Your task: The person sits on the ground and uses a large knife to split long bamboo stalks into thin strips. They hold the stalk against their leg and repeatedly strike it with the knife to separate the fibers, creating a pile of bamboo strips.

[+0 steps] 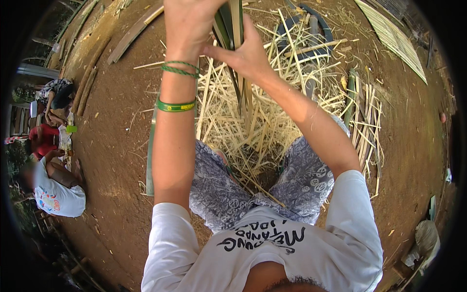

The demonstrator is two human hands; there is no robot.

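In front of me hangs a bundle of split bamboo strips (237, 29), green-skinned on some sides and pale on others, with the lower ends pointing down. My left hand (192, 22) is at the bundle's upper left, closed on it; the picture's top edge cuts off part of its fingers. Against the lower part of the strips, my right hand (248, 56) is closed, its thumb across toward my left wrist and its fingers partly hidden behind the bamboo. A heap of pale bamboo shavings (248, 131) covers the ground below, between my legs.
Dark curved pieces (332, 36) lie beyond the heap. More bamboo strips (366, 117) are piled at the right, and a slatted bamboo panel (391, 36) lies farther off. A long grey-green strip (151, 155) runs beside my left arm. Several people (61, 194) sit at far left.
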